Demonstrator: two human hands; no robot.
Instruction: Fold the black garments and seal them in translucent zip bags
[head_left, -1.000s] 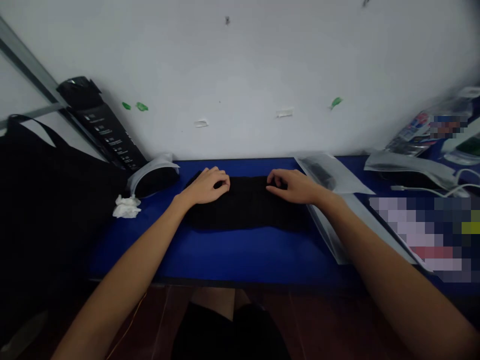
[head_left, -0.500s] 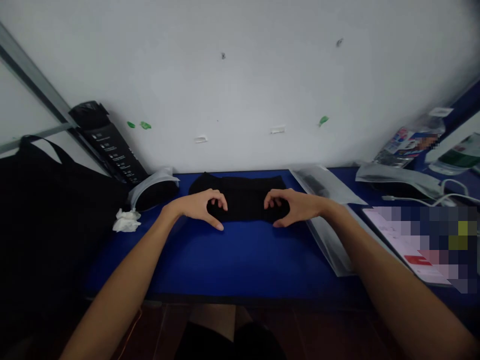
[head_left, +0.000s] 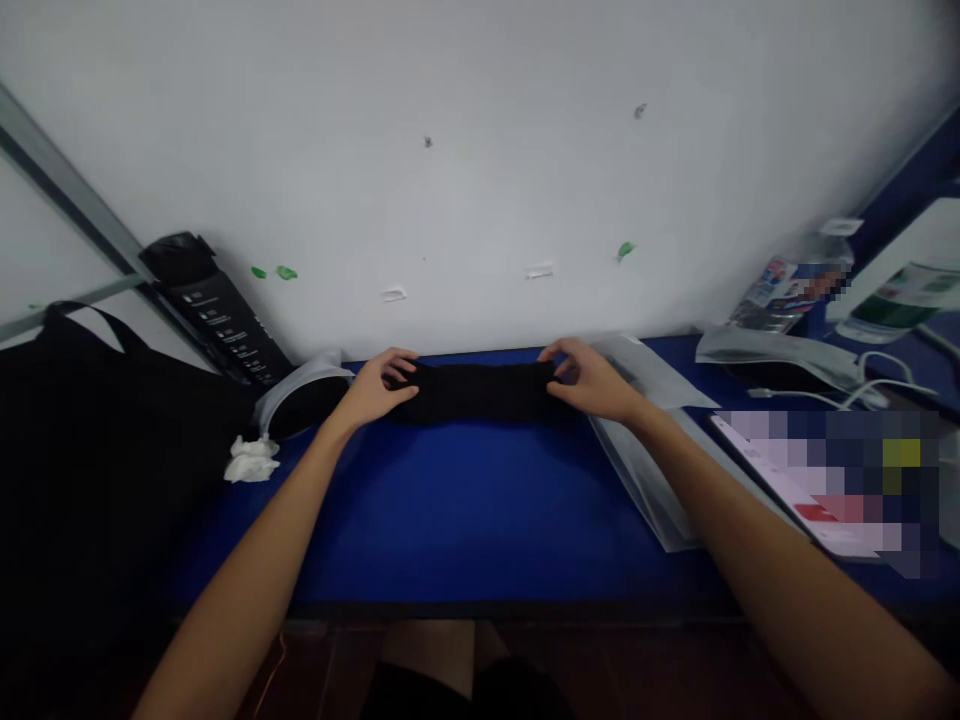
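Observation:
A black folded cloth [head_left: 480,392] lies as a long narrow strip on the blue tabletop [head_left: 465,510], near the wall. My left hand [head_left: 380,385] is curled round its left end, thumb at the front edge and fingers behind. At the right end, my right hand [head_left: 589,378] grips it the same way. What kind of garment or cloth it is, I cannot tell. A clear plastic bag [head_left: 641,480] lies under my right forearm.
On the left are a black bag [head_left: 105,430], a crumpled white tissue [head_left: 253,458], a pouch with a pale edge [head_left: 307,400] and a tall black box [head_left: 217,310]. To the right are another pouch [head_left: 780,350], a white cable [head_left: 817,394], a lit tablet-like screen [head_left: 810,480] and plastic bottles [head_left: 795,280].
Both hands have moved farther back and outward to the ends of the black cloth, closing on them. The cloth now looks narrower from front to back. The view has shifted slightly.

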